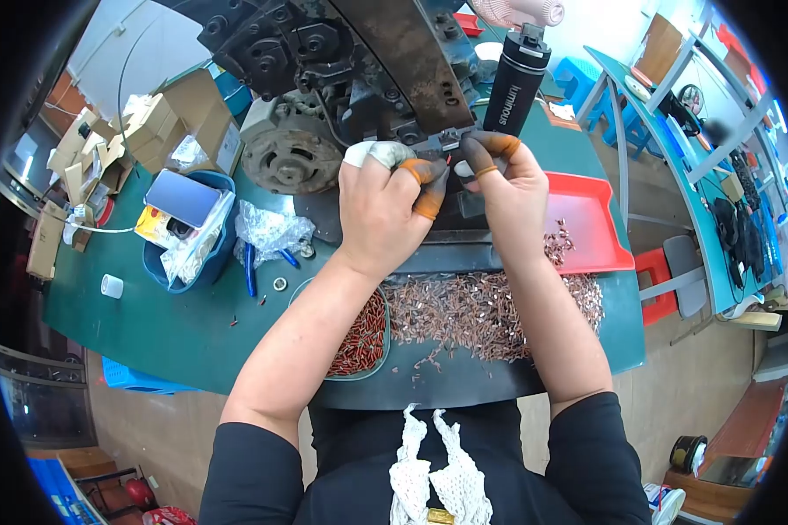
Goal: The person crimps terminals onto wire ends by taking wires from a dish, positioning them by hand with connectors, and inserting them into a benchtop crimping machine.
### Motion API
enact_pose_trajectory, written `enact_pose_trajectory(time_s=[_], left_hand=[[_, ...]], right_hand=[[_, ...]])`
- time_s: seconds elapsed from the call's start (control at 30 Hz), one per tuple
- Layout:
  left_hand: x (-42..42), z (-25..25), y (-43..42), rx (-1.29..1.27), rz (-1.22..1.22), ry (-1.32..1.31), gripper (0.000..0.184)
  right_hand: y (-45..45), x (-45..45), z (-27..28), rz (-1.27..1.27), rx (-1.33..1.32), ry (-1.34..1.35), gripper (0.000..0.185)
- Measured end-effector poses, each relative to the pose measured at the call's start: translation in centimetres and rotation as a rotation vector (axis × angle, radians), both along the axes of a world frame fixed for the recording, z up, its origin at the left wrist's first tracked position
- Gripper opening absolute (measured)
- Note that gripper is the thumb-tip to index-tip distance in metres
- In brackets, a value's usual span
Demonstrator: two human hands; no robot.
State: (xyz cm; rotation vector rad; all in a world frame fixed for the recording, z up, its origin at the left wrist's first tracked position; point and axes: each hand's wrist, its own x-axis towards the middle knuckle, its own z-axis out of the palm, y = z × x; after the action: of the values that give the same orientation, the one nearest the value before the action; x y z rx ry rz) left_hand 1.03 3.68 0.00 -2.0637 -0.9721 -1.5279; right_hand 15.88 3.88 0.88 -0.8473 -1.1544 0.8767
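Note:
Both hands are raised side by side at the front of a dark, worn machine (411, 61). My left hand (390, 197) has white and orange finger covers and pinches a tiny reddish piece by the fingertips. My right hand (506, 179), with dark and orange finger covers, is closed close beside a small metal fixture (449, 138); what its fingertips hold is too small to make out. Below the hands, a tray (359, 346) of small red parts lies at the left, beside a wide pile of small brownish parts (464, 311).
A red tray (591, 219) with a few parts is at the right. A black bottle (518, 79) stands behind my right hand. At the left are a blue basket (203, 267), a plastic bag (271, 229), blue-handled pliers (250, 271) and cardboard boxes (184, 118).

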Motion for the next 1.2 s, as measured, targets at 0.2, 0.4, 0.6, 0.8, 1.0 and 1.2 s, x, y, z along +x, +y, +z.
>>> enact_pose_trajectory(time_s=[0.2, 0.4, 0.6, 0.8, 1.0, 1.2], left_hand=[[0.0, -0.9, 2.1, 0.056, 0.032, 0.061, 0.023], [0.4, -1.2, 2.7, 0.083, 0.059, 0.079, 0.028], [0.9, -0.9, 2.5, 0.125, 0.104, 0.08, 0.027], [1.1, -1.1, 2.6, 0.13, 0.118, 0.085, 0.028], [1.1, -0.9, 2.6, 0.131, 0.118, 0.082, 0.028], [1.2, -0.8, 2.6, 0.14, 0.118, 0.087, 0.028]], right_hand=[[0.1, -0.4, 0.3, -0.044, -0.116, -0.041, 0.016], [0.1, -0.6, 0.1, -0.072, -0.096, -0.063, 0.015], [0.0, -0.7, -0.2, -0.07, -0.082, -0.055, 0.015], [-0.2, -0.9, -0.2, -0.065, -0.078, -0.022, 0.014], [-0.2, -0.8, -0.4, -0.049, -0.062, -0.023, 0.013], [-0.2, -0.8, -0.6, -0.027, -0.056, 0.003, 0.013]])
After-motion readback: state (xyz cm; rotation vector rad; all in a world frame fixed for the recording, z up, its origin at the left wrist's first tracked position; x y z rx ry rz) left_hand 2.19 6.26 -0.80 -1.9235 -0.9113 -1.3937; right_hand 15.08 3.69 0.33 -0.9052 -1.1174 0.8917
